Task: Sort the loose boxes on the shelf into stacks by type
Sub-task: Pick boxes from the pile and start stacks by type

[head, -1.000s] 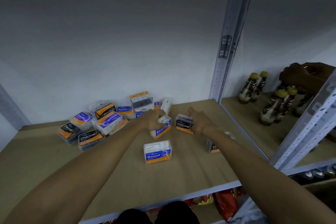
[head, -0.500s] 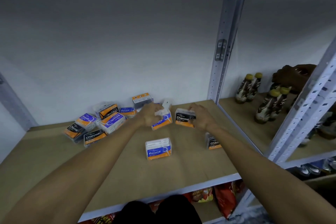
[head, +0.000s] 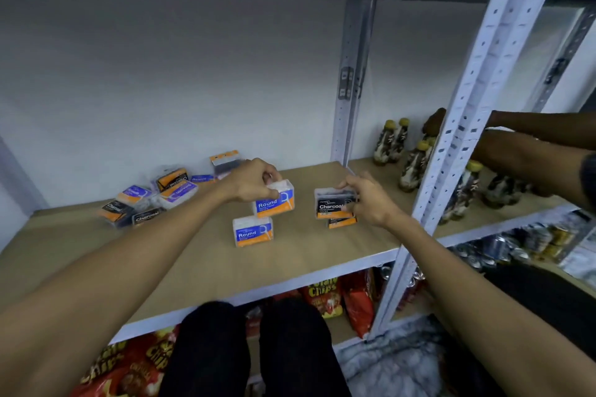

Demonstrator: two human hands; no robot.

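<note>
Lifted and carried forward: left hand [head: 250,184] grips a Round box [head: 275,201], right hand [head: 371,203] a Charcoal box [head: 332,203], both seemingly ready to stack.

A plain white wall [head: 161,74] backs perforated metal uprights [head: 464,106] and a wooden shelf board [head: 306,250].

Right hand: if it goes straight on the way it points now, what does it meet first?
Probably the back wall: beyond the Charcoal box that the right hand holds, the shelf looks free. Depth is unclear.
</note>
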